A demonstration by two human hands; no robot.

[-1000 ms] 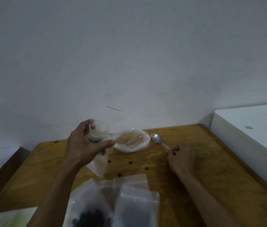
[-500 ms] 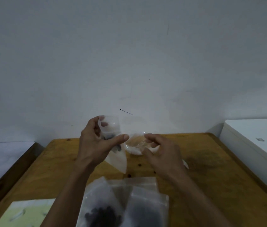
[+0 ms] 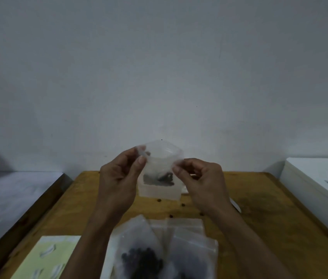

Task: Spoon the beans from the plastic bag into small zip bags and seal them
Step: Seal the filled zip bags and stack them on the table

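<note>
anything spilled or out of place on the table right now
Yes: a few loose beans lie scattered on the wooden table, below the small zip bag that the left hand and right hand pinch.

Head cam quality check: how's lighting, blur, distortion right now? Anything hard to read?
Head view: dim and flat, with a grey cast on the wall and no harsh glare. The table edges splay outward from wide-angle distortion. The zip bag, pinched by the left hand and right hand, looks soft, so its seal state is unclear. The filled bags at the bottom edge are dark and slightly blurred.
</note>
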